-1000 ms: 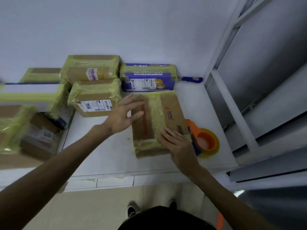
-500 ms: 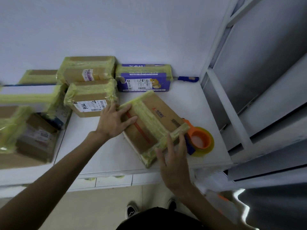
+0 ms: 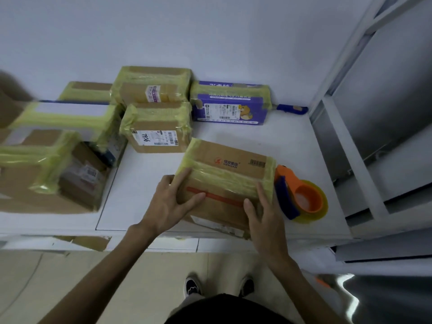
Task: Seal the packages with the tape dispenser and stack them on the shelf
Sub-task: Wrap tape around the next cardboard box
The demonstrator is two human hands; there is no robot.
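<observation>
- The package is a flat brown cardboard box that lies on the white bench, close to the front edge and right of the middle.
- A wide band of wrinkled yellow-green tape runs along its top from the left end to the right end, and more of the same tape wraps both ends.
- The far half of its top bears a red logo and a small barcode; a thin red strip runs across the near half, and a pale label shows on the front face.
- The left hand rests on the left end of the package with the fingers nearly straight on the taped corner and the thumb laid on the top by the red strip; it clasps nothing.
- The right hand rests on the near right corner, fingers straight along the taped right end and thumb on the top, likewise unclenched.
- The tape dispenser, orange with a blue guard and a yellow roll, stands just beside the right end of the package, held by neither hand.
- A purple box and several taped boxes sit toward the back edge and left side of the bench.
- A blue handle lies near the back right corner, by the grey shelf frame.
</observation>
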